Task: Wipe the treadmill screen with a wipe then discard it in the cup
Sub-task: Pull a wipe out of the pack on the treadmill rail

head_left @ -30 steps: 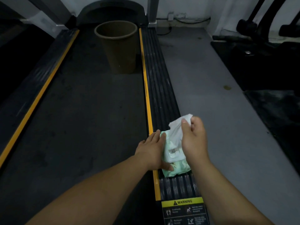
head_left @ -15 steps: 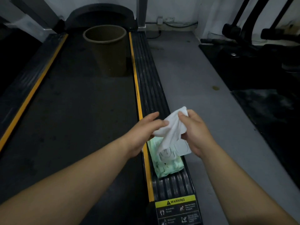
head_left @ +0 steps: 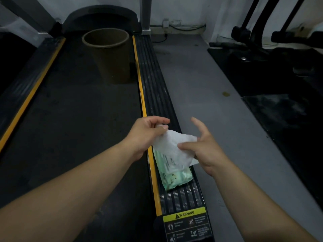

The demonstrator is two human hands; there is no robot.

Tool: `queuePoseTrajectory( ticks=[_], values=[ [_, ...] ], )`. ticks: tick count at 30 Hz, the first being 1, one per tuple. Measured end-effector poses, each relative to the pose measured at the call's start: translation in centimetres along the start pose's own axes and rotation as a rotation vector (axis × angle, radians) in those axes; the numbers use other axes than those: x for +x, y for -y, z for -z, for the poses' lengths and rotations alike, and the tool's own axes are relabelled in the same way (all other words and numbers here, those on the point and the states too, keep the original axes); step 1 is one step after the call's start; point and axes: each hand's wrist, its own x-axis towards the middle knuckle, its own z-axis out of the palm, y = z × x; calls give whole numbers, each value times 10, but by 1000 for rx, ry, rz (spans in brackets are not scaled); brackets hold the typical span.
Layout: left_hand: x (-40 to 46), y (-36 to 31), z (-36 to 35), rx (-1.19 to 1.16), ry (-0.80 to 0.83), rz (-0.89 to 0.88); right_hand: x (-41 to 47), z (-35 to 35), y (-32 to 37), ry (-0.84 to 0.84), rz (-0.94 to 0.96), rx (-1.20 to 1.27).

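Wipe out of pack, held in both hands, nothing cleaned yet.
L hand [head_left: 148, 135] pinched top corner of the wipe [head_left: 174, 147]; R hand [head_left: 201, 145] had thumb on its lower edge, other fingers spread loose. Wipe hung just above the green pack [head_left: 174, 175] on the side rail [head_left: 157, 95]. Cup [head_left: 108, 53] stood upright far up the belt [head_left: 78, 119], well apart. Screen not in view. Left, imo: wipe screen, then bin it in cup.

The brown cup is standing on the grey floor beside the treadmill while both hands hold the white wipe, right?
Not quite. The head view shows the brown cup standing on the treadmill belt, not the floor. Both the left hand and right hand do hold the white wipe.
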Motion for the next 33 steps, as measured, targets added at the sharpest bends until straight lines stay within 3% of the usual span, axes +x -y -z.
queuePoseTrajectory(
  ticks=[3, 5, 12, 17, 20, 23, 25, 27, 30, 33],
  values=[
    [2, -2, 7, 281, 101, -17, 5, 9, 3, -42, 107, -152],
    [4, -2, 9, 476, 60, -47, 5, 13, 5, -64, 129, -200],
    [-2, -6, 1, 632, -150, -118, -2, 0, 15, -348, 207, -359],
    [-8, -12, -28, 314, -108, -42, -23, -31, 26, -457, 358, -545],
    [-12, -20, -34, -79, -24, 117, -29, -42, 26, -264, 439, -600],
    [-12, -16, -27, -153, -76, 187, -33, -38, 28, 11, 359, -294],
    [-10, -10, -20, -182, -168, 223, -27, -25, 17, -136, 279, -142],
    [-10, -5, -15, -183, -218, 238, -11, -4, 0, -400, 106, -232],
    [-12, 2, -11, -180, -223, 229, -5, 8, -24, -349, -131, -315],
    [-10, 6, -9, -231, -248, 224, -15, -4, -36, -341, 58, -424]
  ],
)
